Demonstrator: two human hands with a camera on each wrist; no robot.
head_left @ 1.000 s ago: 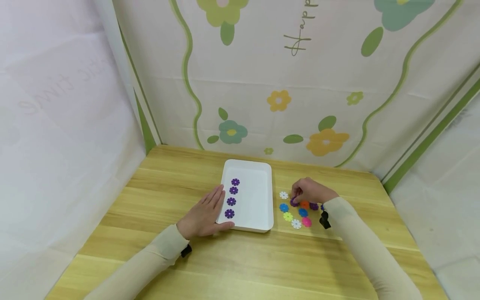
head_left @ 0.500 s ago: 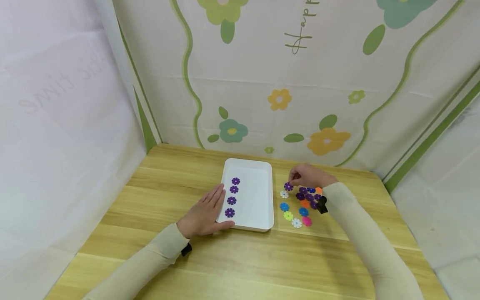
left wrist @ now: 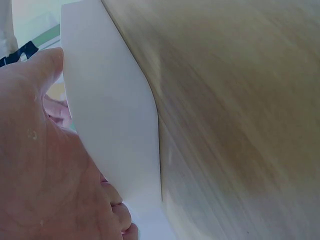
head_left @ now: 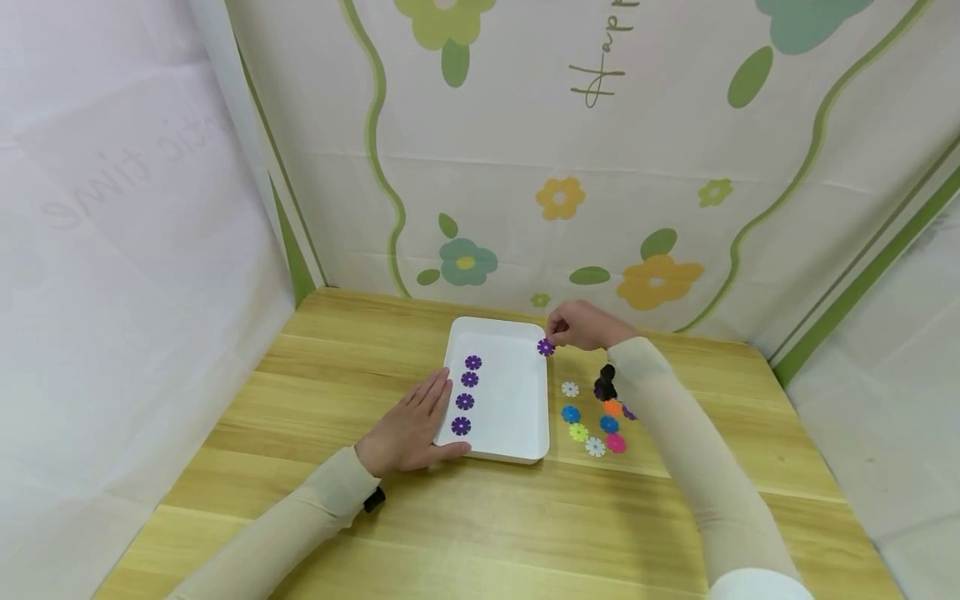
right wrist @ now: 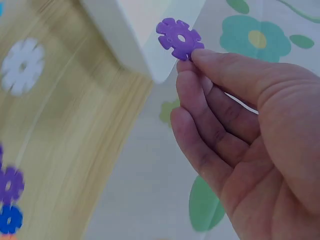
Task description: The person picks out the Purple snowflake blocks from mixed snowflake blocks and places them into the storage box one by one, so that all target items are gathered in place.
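Observation:
My right hand point(head_left: 583, 325) pinches a purple snowflake disc point(right wrist: 180, 38) by its edge between thumb and fingertips. In the head view that disc overlaps the right rim of a white tray point(head_left: 510, 400), near the tray's far corner. Along the tray's left side several purple snowflake discs point(head_left: 465, 402) lie in a column. My left hand point(head_left: 408, 425) rests against the tray's near left corner, its fingers straight along the left rim and its thumb over the near rim. The left wrist view shows the palm beside the tray's outer wall point(left wrist: 110, 100).
Right of the tray lie loose snowflake discs: white point(head_left: 570, 389), blue point(head_left: 571, 414), yellow point(head_left: 578, 432), pink point(head_left: 616, 443) and orange point(head_left: 612, 407). The right forearm hides part of this pile. A flowered cloth point(head_left: 480, 167) hangs behind the wooden table point(head_left: 465, 533).
My right hand has picked the purple snowflake disc from the pile and carried it up and left to the tray's right rim. The left hand and tray stay in place.

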